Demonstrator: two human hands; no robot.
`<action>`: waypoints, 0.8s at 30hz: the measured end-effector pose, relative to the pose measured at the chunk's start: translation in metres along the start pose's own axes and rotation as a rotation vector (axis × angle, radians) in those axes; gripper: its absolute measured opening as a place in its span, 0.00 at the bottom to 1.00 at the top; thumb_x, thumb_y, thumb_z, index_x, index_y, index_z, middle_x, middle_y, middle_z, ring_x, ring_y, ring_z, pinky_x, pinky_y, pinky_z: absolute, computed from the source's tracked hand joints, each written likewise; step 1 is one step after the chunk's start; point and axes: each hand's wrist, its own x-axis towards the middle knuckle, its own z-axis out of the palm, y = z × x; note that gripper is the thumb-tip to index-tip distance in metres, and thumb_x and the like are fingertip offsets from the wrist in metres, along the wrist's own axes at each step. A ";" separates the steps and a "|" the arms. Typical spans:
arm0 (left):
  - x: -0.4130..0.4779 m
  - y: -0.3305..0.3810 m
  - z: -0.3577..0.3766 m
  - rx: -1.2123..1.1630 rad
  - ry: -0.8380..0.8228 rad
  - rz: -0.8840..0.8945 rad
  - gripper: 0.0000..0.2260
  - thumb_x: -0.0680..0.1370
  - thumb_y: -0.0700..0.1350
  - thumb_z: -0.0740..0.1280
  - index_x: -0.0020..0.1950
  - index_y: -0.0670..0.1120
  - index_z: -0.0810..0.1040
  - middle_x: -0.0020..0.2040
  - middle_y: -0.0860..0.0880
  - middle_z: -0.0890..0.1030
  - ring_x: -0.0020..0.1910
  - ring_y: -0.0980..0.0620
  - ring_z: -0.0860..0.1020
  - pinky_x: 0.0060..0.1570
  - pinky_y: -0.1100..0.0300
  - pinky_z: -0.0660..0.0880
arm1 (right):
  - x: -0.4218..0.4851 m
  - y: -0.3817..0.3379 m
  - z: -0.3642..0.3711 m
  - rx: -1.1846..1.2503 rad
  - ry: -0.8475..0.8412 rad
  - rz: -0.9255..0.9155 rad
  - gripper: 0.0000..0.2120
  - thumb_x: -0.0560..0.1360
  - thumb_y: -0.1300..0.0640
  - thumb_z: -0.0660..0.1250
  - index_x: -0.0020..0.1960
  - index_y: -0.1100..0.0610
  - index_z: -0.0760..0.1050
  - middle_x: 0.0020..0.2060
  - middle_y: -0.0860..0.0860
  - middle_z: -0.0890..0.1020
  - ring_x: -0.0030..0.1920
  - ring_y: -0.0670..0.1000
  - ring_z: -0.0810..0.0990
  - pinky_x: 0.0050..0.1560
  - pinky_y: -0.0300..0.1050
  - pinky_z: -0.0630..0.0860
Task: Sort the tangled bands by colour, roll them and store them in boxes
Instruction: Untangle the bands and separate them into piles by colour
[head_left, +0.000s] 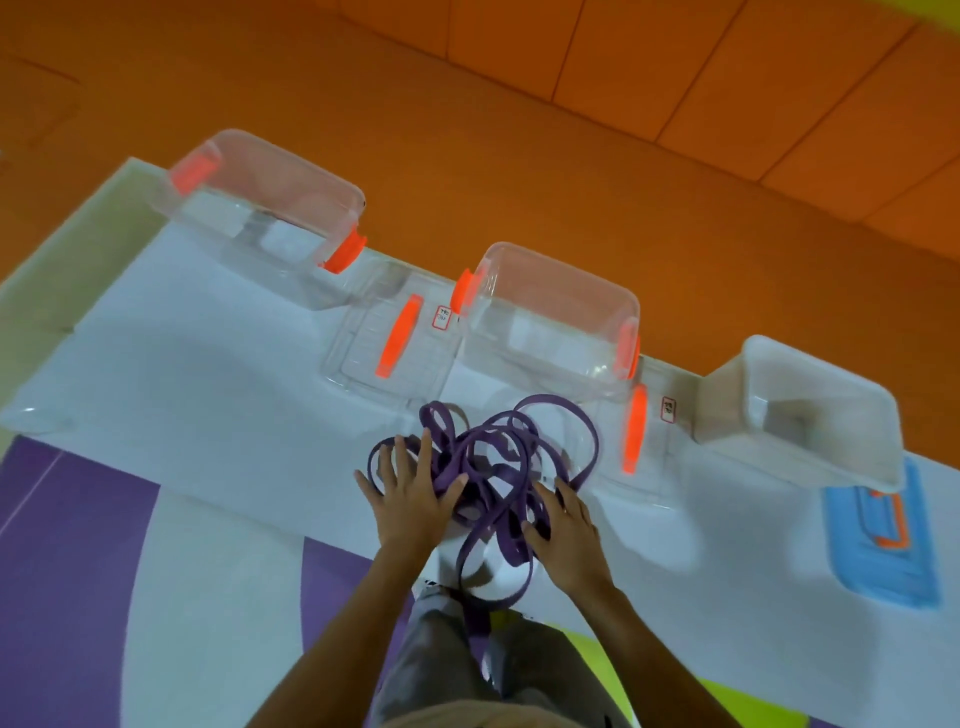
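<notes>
A tangle of purple bands (498, 457) lies on the white table (208, 389) near its front edge, with one loop hanging over the edge. My left hand (410, 493) rests flat on the left side of the tangle, fingers spread. My right hand (566, 525) presses on the right side, fingers straight on the bands. Behind the tangle stand two clear boxes with orange clips, one at the far left (270, 218) and one in the middle (556, 322). A white box (810, 410) stands at the right.
Two clear lids with orange handles lie flat on the table, one (395, 338) between the clear boxes and one (636, 431) right of the tangle. A blue lid (883, 540) lies at the right front. Orange floor mats lie beyond the table.
</notes>
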 end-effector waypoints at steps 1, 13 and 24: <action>0.003 -0.002 -0.003 -0.006 0.009 0.006 0.39 0.81 0.72 0.52 0.87 0.55 0.47 0.86 0.42 0.52 0.85 0.38 0.49 0.78 0.27 0.47 | 0.000 0.002 0.001 0.014 -0.023 0.008 0.30 0.84 0.44 0.64 0.83 0.45 0.60 0.84 0.50 0.59 0.83 0.57 0.59 0.81 0.58 0.63; -0.023 0.037 -0.025 0.183 0.259 0.340 0.29 0.75 0.53 0.78 0.75 0.50 0.78 0.74 0.37 0.77 0.75 0.33 0.73 0.72 0.25 0.64 | -0.032 0.051 -0.020 0.051 0.014 0.003 0.24 0.85 0.47 0.63 0.80 0.46 0.67 0.79 0.49 0.66 0.80 0.53 0.62 0.77 0.51 0.65; -0.176 0.228 0.040 0.242 0.073 0.737 0.22 0.83 0.52 0.67 0.78 0.52 0.74 0.80 0.45 0.70 0.81 0.43 0.66 0.80 0.43 0.62 | -0.185 0.232 -0.067 0.039 0.336 0.167 0.21 0.85 0.47 0.60 0.77 0.45 0.70 0.77 0.46 0.69 0.78 0.49 0.65 0.72 0.47 0.67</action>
